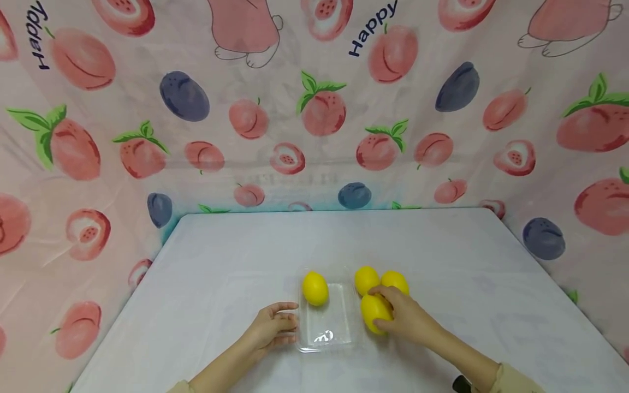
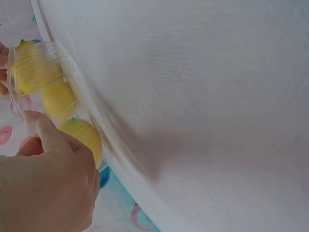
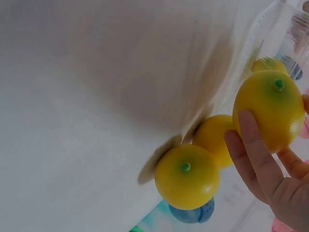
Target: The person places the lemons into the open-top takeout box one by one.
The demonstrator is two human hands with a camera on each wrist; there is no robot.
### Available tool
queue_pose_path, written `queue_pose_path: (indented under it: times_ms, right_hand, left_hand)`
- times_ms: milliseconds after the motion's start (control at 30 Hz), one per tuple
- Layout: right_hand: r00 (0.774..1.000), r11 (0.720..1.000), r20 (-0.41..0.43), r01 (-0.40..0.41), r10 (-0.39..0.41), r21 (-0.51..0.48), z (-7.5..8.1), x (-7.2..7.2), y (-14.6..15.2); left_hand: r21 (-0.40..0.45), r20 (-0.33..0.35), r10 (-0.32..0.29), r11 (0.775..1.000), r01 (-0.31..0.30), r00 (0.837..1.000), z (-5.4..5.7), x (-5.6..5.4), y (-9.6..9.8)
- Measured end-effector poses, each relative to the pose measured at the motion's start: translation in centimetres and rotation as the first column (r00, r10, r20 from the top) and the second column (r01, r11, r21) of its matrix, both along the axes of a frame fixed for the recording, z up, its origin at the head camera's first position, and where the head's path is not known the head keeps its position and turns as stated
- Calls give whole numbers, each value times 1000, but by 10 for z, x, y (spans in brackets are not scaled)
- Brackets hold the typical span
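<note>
My right hand [image 1: 405,316] grips a yellow lemon [image 3: 270,111] with a green stem tip, fingers on one side and thumb on the other. Two more lemons sit just behind it, one on the left [image 1: 366,280] and one on the right [image 1: 395,281]. A clear plastic container [image 1: 325,327] stands to the left of the gripped lemon, with one lemon [image 1: 315,288] in its back left corner. At the container's left wall, my left hand [image 1: 272,327] rests its loosely extended fingers against the side. The left wrist view shows that hand [image 2: 58,169] close against the rim.
A white table [image 1: 236,251] holds everything. Fruit-printed cloth [image 1: 314,153] hangs behind and beside it. Near the right sleeve is a small dark object [image 1: 461,383], partly cut off by the frame.
</note>
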State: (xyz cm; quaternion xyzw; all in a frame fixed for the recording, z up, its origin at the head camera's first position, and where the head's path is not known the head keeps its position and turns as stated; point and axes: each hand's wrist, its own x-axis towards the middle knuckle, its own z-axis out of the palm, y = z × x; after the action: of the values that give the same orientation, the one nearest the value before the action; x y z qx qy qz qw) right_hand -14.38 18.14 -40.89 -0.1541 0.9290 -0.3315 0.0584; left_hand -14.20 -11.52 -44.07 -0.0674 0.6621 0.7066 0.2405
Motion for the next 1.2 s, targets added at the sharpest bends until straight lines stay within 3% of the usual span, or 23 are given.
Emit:
queue_pose_path:
  times_ms: [133,433,867,1200]
  right_hand:
    - [1000,1000,5,14,-14,-15,6,-4,-1]
    - [997,1000,-73,-13,13,6,21,-16,-10]
    - [994,999,-99,-50,49,-8,24,-40,-39]
    - [999,992,-28,-20,23,126,19,-54,-65]
  left_hand:
    - [-2,-4,-3,1000,3,1000,1,-1,0]
    - [1,-7,-7,1000,7,1000,-1,1,-1]
    - [-18,-15,14,1000,-14,1000,3,-1,1]
    - [-28,-14,32,999,-32,999,2,-1,2]
